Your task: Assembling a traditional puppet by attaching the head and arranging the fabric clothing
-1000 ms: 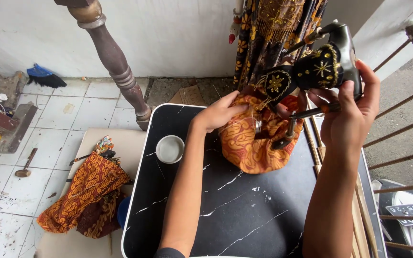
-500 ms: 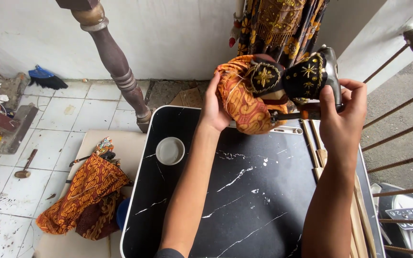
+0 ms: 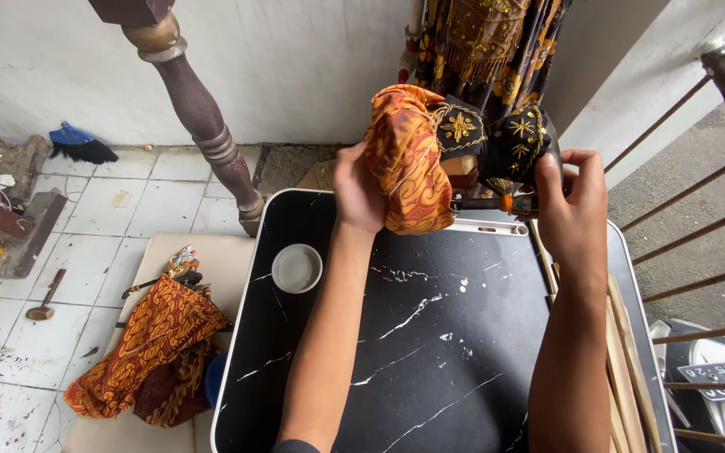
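Your left hand (image 3: 361,195) is clamped on the rod puppet's orange batik skirt (image 3: 409,159) and your right hand (image 3: 572,205) on its black gold-embroidered torso (image 3: 497,138), above the black marble bench (image 3: 430,335).

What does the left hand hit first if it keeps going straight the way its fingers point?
The left hand already presses the puppet's orange batik cloth. Past it, probably the hanging puppets by the wall; depth unclear.

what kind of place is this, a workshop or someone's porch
Probably a home porch or balcony used as a craft spot. A black marble-look table stands on a worn tiled floor beside a metal railing. Both hands hold a batik-clothed puppet up, and another puppet lies nearby.
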